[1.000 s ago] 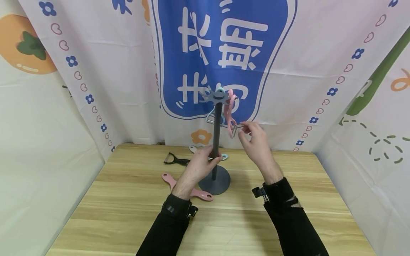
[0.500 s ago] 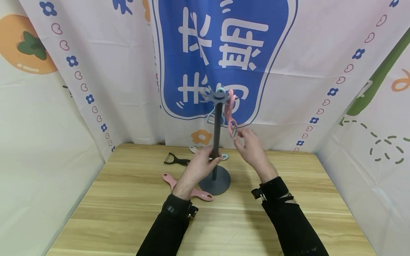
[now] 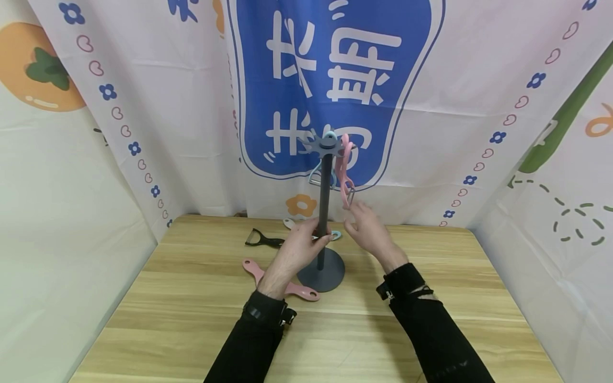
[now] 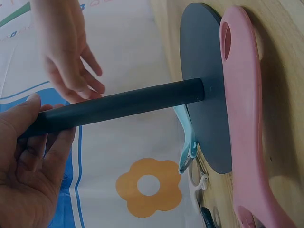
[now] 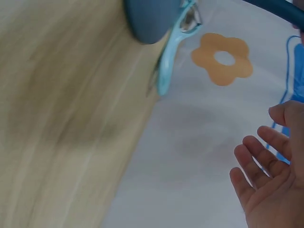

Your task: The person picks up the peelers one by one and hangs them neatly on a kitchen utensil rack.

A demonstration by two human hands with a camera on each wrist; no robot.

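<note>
My left hand (image 3: pixel 303 242) grips the dark pole (image 4: pixel 142 102) of an upright stand with a round base (image 3: pixel 330 274) and a hooked top (image 3: pixel 322 144). A pink peeler (image 3: pixel 342 170) hangs from the top's right side. Behind the pole hangs a light blue peeler (image 3: pixel 314 174). My right hand (image 3: pixel 367 229) is just below and right of the pink peeler's blade end, with nothing held. In the right wrist view its fingers (image 5: pixel 259 164) are spread and relaxed. A pink peeler (image 4: pixel 244 104) lies on the table beside the base, partly hidden by my left forearm in the head view.
Behind the stand on the wooden table (image 3: pixel 191 319) lie a light blue peeler (image 5: pixel 167 64) and a white peeler (image 3: pixel 288 223). A black peeler (image 3: pixel 263 239) lies left of my left hand. A printed cloth (image 3: pixel 206 175) hangs at the table's back edge.
My right hand has moved down and to the left, away from the hanging pink peeler's blade end. My left hand stays on the pole; the stand has not moved.
</note>
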